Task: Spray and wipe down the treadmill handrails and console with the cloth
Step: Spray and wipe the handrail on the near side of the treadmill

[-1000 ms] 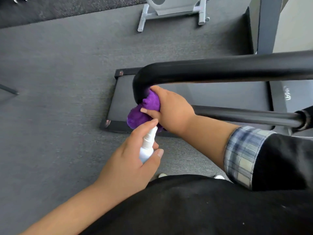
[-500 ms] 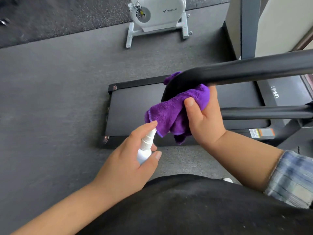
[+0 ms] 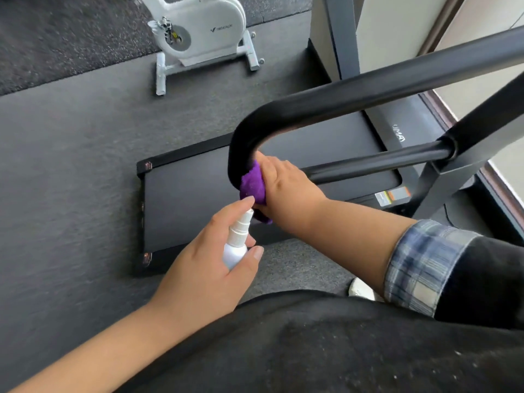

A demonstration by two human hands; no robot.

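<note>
**One head view, looking steeply down**

I am seeing through a single head-worn wide-angle camera, looking forward and steeply down. It is sitting close above the treadmill handrail (image 3: 354, 92), with the floor (image 3: 71, 171) lying well below and an exercise bike (image 3: 198, 26) showing at the top edge.

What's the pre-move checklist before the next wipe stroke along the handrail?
1. Purple fluffy cloth pressed on the curved black padded handrail: ok.
2. Right hand holds the cloth: ok.
3. Left hand grips the small white spray bottle, index finger on the pump: ok.
4. Nozzle aimed at the rail: cannot tell; it points toward the cloth.
5. Rail wet with spray: cannot tell.
6. Upper straight stretch of handrail free of obstacles: ok.
</note>
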